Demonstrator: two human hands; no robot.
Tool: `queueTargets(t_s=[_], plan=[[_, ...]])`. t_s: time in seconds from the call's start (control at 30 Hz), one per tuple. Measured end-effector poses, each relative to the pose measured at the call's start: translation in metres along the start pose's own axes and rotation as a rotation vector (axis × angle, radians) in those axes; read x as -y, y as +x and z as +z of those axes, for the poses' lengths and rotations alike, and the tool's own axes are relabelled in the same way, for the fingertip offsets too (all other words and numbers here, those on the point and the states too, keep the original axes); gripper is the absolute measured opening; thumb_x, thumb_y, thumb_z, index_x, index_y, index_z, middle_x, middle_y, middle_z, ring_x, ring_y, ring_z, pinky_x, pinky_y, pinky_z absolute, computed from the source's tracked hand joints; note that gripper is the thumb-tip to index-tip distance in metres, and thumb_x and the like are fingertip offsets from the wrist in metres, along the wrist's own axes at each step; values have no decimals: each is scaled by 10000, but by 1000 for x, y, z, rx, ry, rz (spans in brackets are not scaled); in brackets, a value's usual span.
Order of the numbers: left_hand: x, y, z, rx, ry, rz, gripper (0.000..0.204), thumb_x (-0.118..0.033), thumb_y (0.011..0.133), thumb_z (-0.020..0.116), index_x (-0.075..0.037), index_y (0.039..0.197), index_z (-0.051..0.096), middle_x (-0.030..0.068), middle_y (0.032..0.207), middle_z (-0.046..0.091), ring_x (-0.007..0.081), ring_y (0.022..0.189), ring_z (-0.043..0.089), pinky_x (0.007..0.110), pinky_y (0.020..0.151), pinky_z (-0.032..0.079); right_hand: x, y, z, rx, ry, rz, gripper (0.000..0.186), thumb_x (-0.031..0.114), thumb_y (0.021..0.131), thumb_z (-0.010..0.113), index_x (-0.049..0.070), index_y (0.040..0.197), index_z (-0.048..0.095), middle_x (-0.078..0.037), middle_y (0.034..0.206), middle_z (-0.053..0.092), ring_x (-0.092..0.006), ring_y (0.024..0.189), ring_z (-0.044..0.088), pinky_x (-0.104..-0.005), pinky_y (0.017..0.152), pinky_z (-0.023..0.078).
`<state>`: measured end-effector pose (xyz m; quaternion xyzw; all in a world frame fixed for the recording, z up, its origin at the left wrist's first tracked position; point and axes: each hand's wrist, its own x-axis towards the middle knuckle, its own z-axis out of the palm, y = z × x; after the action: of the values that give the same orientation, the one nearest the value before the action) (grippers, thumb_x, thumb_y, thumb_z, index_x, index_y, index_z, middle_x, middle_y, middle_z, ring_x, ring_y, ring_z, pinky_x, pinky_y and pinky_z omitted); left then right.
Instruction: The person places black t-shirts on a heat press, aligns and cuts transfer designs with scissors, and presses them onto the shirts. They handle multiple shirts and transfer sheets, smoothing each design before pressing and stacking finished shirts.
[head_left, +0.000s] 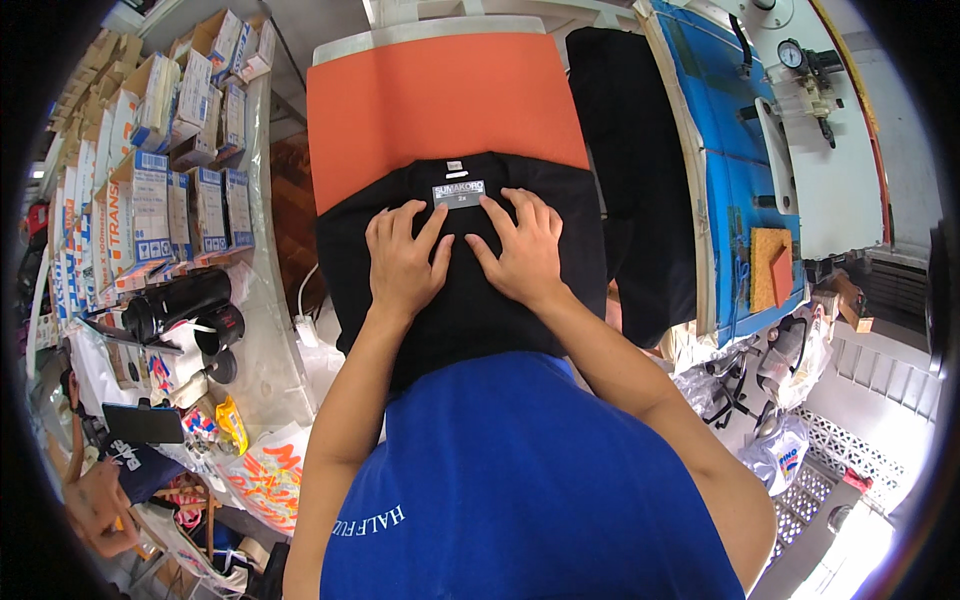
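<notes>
A black garment point(450, 310), probably a shirt, is spread over the lower part of an orange padded board point(440, 100). Near its neckline lies a small silver-grey printed label point(458, 195), with small tags above it. My left hand point(405, 250) rests on the black fabric, fingers apart and bent slightly, index fingertip at the label's lower left corner. My right hand point(520, 250) lies likewise on the fabric, index fingertip at the label's lower right corner. Both thumbs point inward below the label without meeting.
Right are folded black fabric point(615, 120) and blue press equipment point(730, 180) with a gauge point(791, 57). A side table point(290, 380) holds stacked boxes point(140, 215), black cylinders and a phone point(142, 423). Another person point(100, 500) is at lower left; a wheeled chair point(740, 380) stands right.
</notes>
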<state>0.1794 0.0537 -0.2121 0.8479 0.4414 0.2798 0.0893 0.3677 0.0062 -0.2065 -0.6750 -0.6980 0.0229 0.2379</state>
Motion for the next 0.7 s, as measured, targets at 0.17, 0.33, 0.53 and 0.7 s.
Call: queueTargets(t_s=[0.17, 0.33, 0.53, 0.7], plan=[[0, 1, 0, -4, 1, 3, 414, -223, 841, 727, -117, 1239, 687, 126, 1228, 573, 329, 1142, 524, 501, 1046, 368, 1, 1, -1, 5, 0, 7, 526, 389, 845, 735, 132, 1292, 631, -134, 1322, 544, -333, 1278, 478, -506, 1046, 338], [0, 0, 0, -3, -7, 3, 414, -223, 841, 727, -120, 1239, 689, 125, 1227, 573, 327, 1147, 524, 499, 1044, 367, 1, 0, -2, 5, -6, 8, 526, 392, 848, 733, 135, 1295, 629, -137, 1323, 542, -333, 1279, 477, -503, 1048, 336], [-2, 1, 1, -49, -33, -8, 357, -222, 832, 731, -132, 1176, 707, 110, 1192, 571, 319, 1125, 522, 493, 1016, 368, 5, 3, -4, 25, -22, 46, 508, 384, 802, 754, 136, 1231, 644, -131, 1304, 530, -325, 1257, 468, -526, 1020, 330], [-5, 33, 2, -138, -115, -216, 186, -205, 818, 729, -154, 997, 726, 78, 1103, 563, 304, 1090, 523, 484, 973, 367, 1, 36, -20, 67, 85, 198, 325, 301, 734, 745, 130, 1002, 680, -94, 1200, 536, -306, 1173, 482, -531, 981, 330]])
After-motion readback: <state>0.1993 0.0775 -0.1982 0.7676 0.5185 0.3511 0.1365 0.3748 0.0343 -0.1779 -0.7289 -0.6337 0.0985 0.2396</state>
